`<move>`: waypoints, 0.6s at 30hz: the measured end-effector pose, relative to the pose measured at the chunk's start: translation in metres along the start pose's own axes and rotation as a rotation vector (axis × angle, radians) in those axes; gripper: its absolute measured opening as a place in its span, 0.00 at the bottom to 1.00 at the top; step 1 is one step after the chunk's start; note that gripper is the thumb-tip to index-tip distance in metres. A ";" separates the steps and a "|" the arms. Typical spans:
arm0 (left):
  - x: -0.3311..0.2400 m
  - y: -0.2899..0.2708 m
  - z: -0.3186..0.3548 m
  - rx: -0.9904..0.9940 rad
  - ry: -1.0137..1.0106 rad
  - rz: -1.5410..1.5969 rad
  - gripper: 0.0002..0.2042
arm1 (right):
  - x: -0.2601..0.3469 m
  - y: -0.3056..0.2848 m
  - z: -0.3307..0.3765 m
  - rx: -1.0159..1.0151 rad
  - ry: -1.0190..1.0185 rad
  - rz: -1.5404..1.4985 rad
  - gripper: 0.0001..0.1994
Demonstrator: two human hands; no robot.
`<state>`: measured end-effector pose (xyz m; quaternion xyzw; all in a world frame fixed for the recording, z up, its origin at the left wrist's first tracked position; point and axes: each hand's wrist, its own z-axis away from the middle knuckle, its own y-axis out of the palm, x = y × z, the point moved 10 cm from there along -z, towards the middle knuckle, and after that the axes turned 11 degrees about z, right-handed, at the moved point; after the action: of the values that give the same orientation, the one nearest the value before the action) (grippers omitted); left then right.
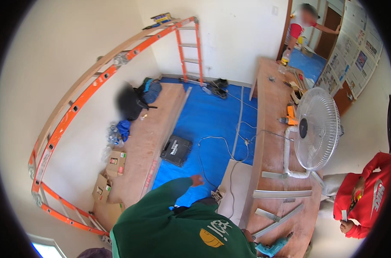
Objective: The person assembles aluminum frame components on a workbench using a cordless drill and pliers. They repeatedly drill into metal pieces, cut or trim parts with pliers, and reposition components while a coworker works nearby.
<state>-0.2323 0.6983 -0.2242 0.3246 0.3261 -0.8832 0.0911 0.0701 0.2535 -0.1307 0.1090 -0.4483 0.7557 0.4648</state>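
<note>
My left hand (197, 180) reaches forward from a green sleeve, above the blue floor sheet. It is small and blurred, and no object shows in it. My right hand (248, 235) is at the near edge of the long wooden table (270, 142), mostly hidden by my green sweatshirt; its fingers do not show. Close by, a long metal strip (279, 221) lies slantwise on the table, with a shorter metal piece (267, 214) beside it. A teal power drill (275, 247) rests at the near end. Farther along lies a wide metal strip (282, 194).
A white fan (318, 129) and orange drill (290, 116) are on the table. At right, a person in red (363, 193) holds a small metal piece; another person (302, 26) is at the doorway. A black case (176, 151), cords and an orange ladder (79, 101) are left.
</note>
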 end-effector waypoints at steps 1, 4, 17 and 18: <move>0.030 -0.004 0.035 0.056 -0.062 0.061 0.28 | 0.000 -0.001 -0.001 0.055 0.048 0.061 0.20; 0.117 0.001 0.140 0.342 -0.437 0.019 0.27 | 0.014 -0.014 0.007 0.132 0.191 -0.104 0.14; -0.108 -0.412 0.122 -0.449 0.447 0.275 0.14 | 0.131 -0.039 -0.070 0.142 0.268 -0.150 0.20; -0.156 -0.463 0.135 -0.481 0.587 0.160 0.16 | 0.148 -0.041 -0.088 0.135 0.257 -0.138 0.20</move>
<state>-0.3539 0.9617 0.1912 0.5575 0.5097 -0.6411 0.1360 0.0446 0.4183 -0.0716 0.0730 -0.3247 0.7581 0.5608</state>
